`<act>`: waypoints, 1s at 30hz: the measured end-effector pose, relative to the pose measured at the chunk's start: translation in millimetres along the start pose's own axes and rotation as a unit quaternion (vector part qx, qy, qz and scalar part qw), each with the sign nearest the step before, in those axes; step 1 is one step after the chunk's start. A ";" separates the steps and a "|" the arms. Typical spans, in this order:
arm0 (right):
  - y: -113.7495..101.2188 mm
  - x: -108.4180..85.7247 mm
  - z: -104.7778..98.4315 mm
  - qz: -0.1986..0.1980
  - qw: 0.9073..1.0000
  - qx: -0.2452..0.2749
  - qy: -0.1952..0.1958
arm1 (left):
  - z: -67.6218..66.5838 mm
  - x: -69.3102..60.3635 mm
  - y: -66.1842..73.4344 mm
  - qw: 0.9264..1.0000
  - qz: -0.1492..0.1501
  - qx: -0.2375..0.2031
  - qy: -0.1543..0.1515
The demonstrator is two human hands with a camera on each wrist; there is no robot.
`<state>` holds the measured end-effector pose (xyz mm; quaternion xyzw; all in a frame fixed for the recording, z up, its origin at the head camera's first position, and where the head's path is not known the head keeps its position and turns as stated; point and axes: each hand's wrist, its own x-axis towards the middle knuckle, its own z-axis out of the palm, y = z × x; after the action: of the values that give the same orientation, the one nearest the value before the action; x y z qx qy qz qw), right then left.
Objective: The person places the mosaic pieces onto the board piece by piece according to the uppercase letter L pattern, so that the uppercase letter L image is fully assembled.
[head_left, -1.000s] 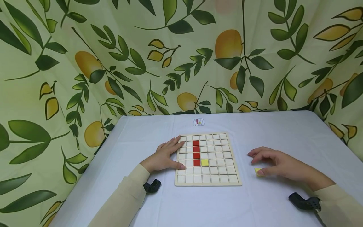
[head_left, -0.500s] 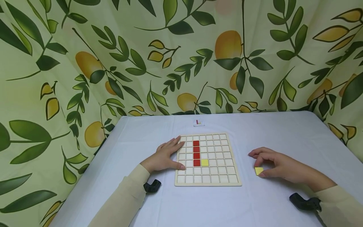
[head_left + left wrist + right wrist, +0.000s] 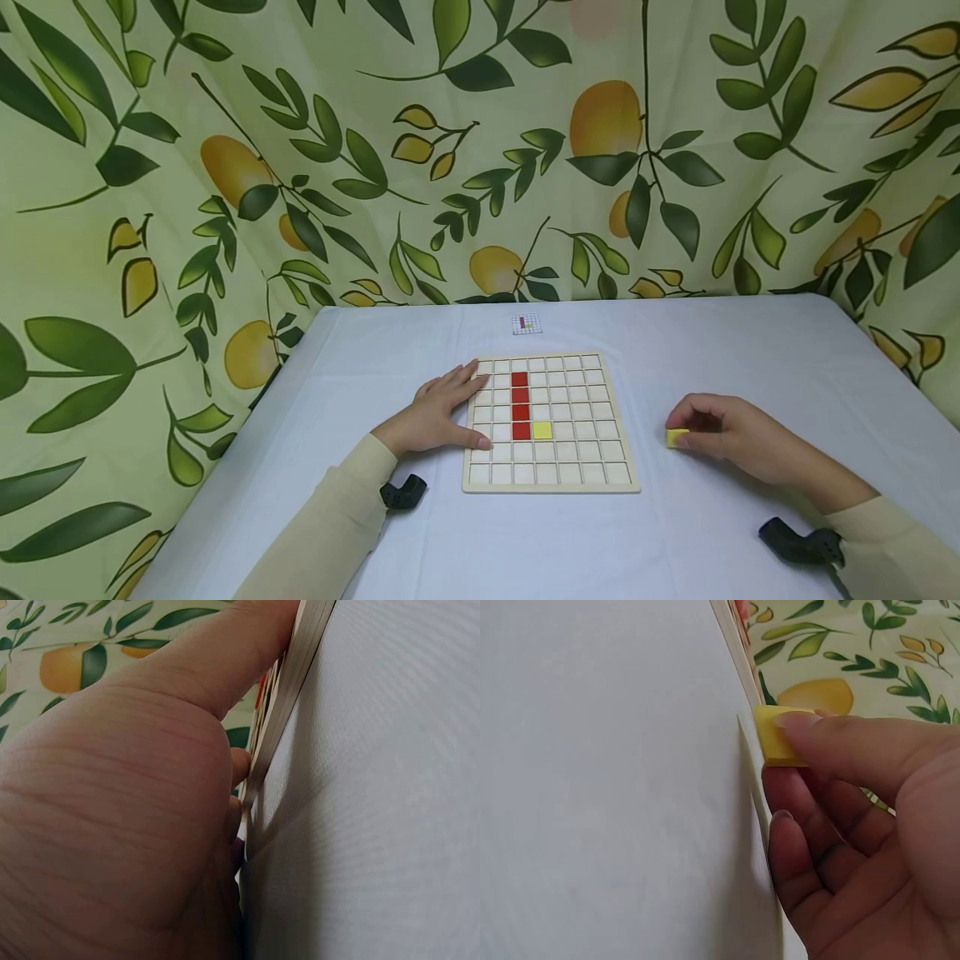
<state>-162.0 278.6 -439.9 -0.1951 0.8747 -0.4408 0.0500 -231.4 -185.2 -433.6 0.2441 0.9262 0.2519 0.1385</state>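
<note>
A square wooden grid board [image 3: 551, 487] lies on the table, with a column of several red tiles [image 3: 521, 405] in its cells. One yellow tile [image 3: 542, 431] sits in the cell to the right of the lowest red one. My left hand [image 3: 435, 412] rests on the board's left edge, fingers spread and thumb on the near-left cells. To the right of the board, my right hand [image 3: 738, 433] pinches a second yellow tile [image 3: 769, 742] between thumb and fingers. In the right wrist view the thumb covers part of that tile's face.
Behind the board lies a small printed card [image 3: 527, 323] with a grid pattern in red and yellow. White cloth covers the table [image 3: 585, 550]. A leaf-and-fruit patterned curtain [image 3: 495, 167] hangs at the back and left.
My right hand has closed its pinch on the yellow tile, turned it, and shifted it slightly away from me and left. My left hand and the board stay still.
</note>
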 end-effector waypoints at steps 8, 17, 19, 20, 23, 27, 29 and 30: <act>-12.6 2.0 8.1 -0.023 0.999 0.026 0.021 | 0.1 0.6 0.7 1.000 0.005 -0.004 0.003; -24.0 8.2 21.1 -0.020 0.996 0.081 0.010 | -1.1 -0.5 1.4 1.000 0.002 -0.001 -0.001; -27.2 10.8 24.2 -0.013 0.996 0.088 0.003 | -1.4 -0.7 1.9 1.000 0.001 -0.002 -0.001; -29.0 12.5 26.2 -0.011 0.996 0.091 0.000 | -1.5 -0.8 2.1 1.000 0.001 -0.002 -0.001; -33.9 18.8 34.1 -0.009 0.996 0.094 -0.005 | -1.6 -1.1 2.0 1.000 -0.002 -0.004 0.000; -41.6 28.4 47.8 -0.017 0.995 0.094 -0.003 | -1.3 -1.4 1.8 1.000 -0.005 -0.006 0.000; -46.3 33.4 54.5 -0.015 0.995 0.094 -0.001 | -1.1 -1.4 2.2 1.000 -0.005 -0.009 0.000; -48.9 35.9 57.8 -0.012 0.995 0.095 0.000 | -1.1 -1.4 2.5 1.000 -0.005 -0.009 0.000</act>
<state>-165.4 195.2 -433.2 -0.1998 0.8266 -0.5224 0.0626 -229.7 -184.5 -431.2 0.2378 0.9251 0.2599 0.1417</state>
